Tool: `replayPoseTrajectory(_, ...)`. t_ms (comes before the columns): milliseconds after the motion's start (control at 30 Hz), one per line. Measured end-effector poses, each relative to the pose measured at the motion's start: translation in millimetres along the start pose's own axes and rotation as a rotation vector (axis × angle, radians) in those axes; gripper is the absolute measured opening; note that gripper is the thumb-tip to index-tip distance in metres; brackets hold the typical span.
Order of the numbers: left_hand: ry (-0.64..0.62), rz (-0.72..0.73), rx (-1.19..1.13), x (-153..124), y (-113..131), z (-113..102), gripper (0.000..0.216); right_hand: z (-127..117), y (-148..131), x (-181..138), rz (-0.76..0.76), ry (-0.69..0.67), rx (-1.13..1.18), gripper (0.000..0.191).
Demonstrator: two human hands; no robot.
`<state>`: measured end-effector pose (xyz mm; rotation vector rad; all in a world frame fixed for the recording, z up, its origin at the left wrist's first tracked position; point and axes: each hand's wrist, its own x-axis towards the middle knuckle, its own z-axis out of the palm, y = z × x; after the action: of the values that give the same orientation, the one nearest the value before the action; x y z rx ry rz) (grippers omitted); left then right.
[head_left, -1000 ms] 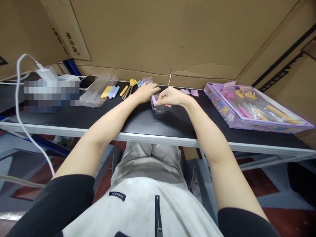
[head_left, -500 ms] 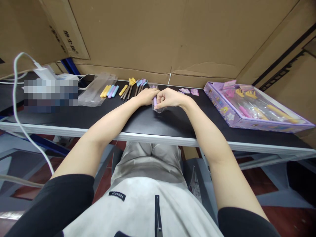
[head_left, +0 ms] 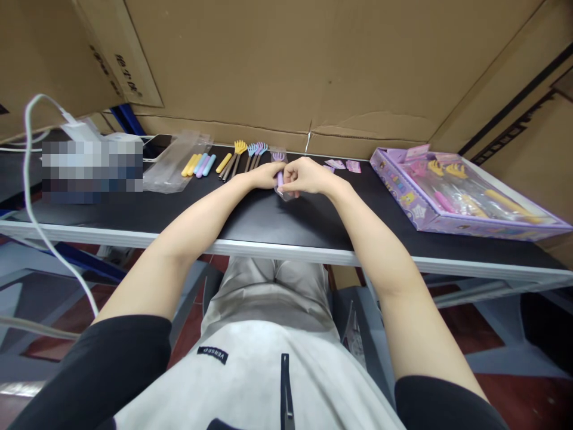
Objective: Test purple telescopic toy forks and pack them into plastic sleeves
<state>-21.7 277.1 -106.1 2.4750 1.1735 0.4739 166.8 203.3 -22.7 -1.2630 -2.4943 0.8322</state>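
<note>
— What have the hands got hold of over there?

— A small purple rake (head_left: 279, 170) with a little claw head, sitting partly inside a clear sleeve (head_left: 285, 192). The right hand (head_left: 308, 177) is curled over it from the right, fingers closed round the handle and the plastic. The left hand (head_left: 264, 175) comes in from the other side, fingers bent and pinched against the same piece, so the two hands meet knuckle to knuckle.

— And where is that on the table?

— Towards the back middle of the black table (head_left: 188, 209), near the cardboard wall (head_left: 286, 65). The purple claw end pokes out beyond the fingers, pointing away from the person; the lower end of the sleeve touches the tabletop.

— Anything beside them?

— Just left of the left hand lies a row of more rakes (head_left: 245, 156) — yellow and blue heads with dark stems. Further left, loose handles (head_left: 199, 165) in yellow, pink and blue rest on a stack of clear bags (head_left: 172, 164). Behind the right hand there are small pink cards (head_left: 344, 165), and well off to the right a purple boxed set (head_left: 452, 191) lies flat with its window up. A white cable (head_left: 33, 179) hangs off the left end of the table.
</note>
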Motion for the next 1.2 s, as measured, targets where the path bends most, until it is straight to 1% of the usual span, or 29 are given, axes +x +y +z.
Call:
replayPoseTrajectory(167, -0.043, -0.04, -0.107, -4, 3, -8, 0.066, 2, 4, 3, -0.014, -0.01, -0.121, 0.014)
replayPoseTrajectory(267, -0.078, -0.057, -0.165, -3, 5, -10, 0.077, 3, 7, 4, 0.001, -0.032, -0.172, 0.014)
replayPoseTrajectory(333, -0.079, -0.094, -0.177, -1, 7, -11, 0.079, 2, 8, 4, 0.02, -0.027, -0.189, 0.014)
replayPoseTrajectory(400, -0.049, -0.152, -0.164, 0, 8, -12, 0.075, 0, 9, 4, 0.04, -0.01, -0.2, 0.013)
replayPoseTrajectory(500, 0.007, -0.205, -0.12, 0, 8, -12, 0.057, -3, 11, 3, 0.079, -0.001, -0.226, 0.014)
replayPoseTrajectory(600, 0.041, -0.168, -0.065, -1, 4, -12, 0.04, -6, 15, 2, 0.113, -0.006, -0.244, 0.019)
replayPoseTrajectory(767, 0.086, -0.096, -0.011, -1, -2, -9, 0.028, -9, 22, 4, 0.156, -0.008, -0.243, 0.026)
replayPoseTrajectory(867, 0.083, -0.084, -0.021, -1, -2, -10, 0.029, -10, 26, 5, 0.174, -0.014, -0.255, 0.026)
replayPoseTrajectory(1000, 0.078, -0.112, 0.01, -2, 0, -12, 0.044, -12, 35, 7, 0.208, -0.016, -0.274, 0.026)
replayPoseTrajectory(1067, 0.088, -0.12, 0.035, -3, 2, -12, 0.048, -12, 40, 9, 0.213, -0.007, -0.263, 0.025)
replayPoseTrajectory(1200, 0.109, -0.175, 0.093, -2, 4, -10, 0.045, -13, 51, 12, 0.228, 0.023, -0.225, 0.027)
